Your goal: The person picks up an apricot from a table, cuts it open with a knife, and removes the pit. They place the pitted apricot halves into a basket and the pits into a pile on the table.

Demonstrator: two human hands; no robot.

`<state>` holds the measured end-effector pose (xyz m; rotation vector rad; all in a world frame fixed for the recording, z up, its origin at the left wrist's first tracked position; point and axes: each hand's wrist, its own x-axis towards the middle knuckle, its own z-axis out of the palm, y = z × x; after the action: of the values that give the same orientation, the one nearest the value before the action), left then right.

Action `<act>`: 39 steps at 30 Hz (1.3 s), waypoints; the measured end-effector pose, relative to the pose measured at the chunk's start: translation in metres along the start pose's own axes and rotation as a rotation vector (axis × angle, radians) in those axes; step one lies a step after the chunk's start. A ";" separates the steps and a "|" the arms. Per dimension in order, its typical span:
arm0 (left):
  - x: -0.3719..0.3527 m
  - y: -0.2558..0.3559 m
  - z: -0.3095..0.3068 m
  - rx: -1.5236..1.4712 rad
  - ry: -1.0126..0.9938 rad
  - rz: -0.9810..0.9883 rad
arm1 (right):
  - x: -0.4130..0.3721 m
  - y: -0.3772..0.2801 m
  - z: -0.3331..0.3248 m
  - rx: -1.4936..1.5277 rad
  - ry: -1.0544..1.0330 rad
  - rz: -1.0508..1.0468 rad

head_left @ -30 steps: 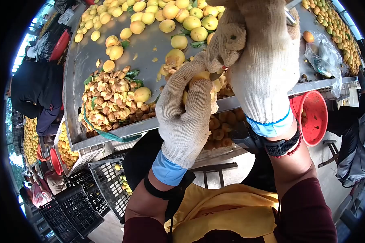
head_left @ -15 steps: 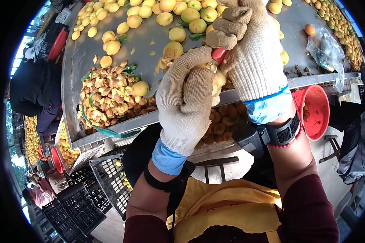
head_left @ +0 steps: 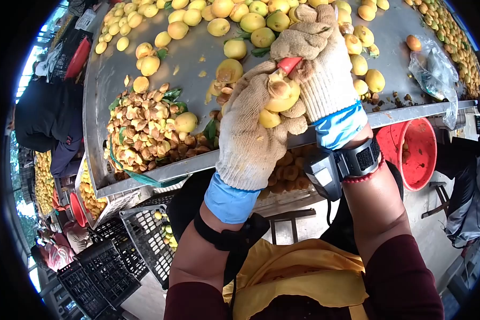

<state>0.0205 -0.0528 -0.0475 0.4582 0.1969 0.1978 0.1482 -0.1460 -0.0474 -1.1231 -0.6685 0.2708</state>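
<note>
My left hand (head_left: 250,136), in a knitted work glove, is closed around a cut apricot (head_left: 284,98). Its yellow flesh is split, and a brown pit appears to show at the top. My right hand (head_left: 317,64), gloved too, grips a small red-handled tool (head_left: 289,64) right against the fruit; the tool's working end is hidden. Left of my hands, a heap of brown pits with bits of flesh (head_left: 144,125) lies on the metal table (head_left: 189,66). Whole apricots (head_left: 262,37) are spread beyond my hands.
Below the table edge sits a container of apricot halves (head_left: 288,178), partly covered by my arms. A red bucket (head_left: 418,154) stands at the right, near a clear plastic bag (head_left: 432,69). Black crates (head_left: 98,272) are at lower left. Another person (head_left: 45,114) is at the left.
My left hand has turned and moved slightly right, bringing the cut apricot into fuller view. My right hand has shifted a little left, still gripping the red-handled tool.
</note>
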 end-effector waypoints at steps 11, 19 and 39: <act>0.018 0.039 -0.049 0.117 -0.126 -0.101 | 0.023 0.018 -0.003 1.116 -0.355 0.226; 0.020 0.050 -0.012 0.320 0.146 0.246 | 0.026 -0.006 0.008 0.348 0.356 0.377; -0.062 0.060 0.053 1.398 0.079 0.122 | 0.013 -0.096 -0.084 0.489 0.579 0.212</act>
<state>-0.0354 -0.0366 0.0356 1.8566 0.3728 0.1736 0.1982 -0.2418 0.0209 -0.7417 0.0388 0.2549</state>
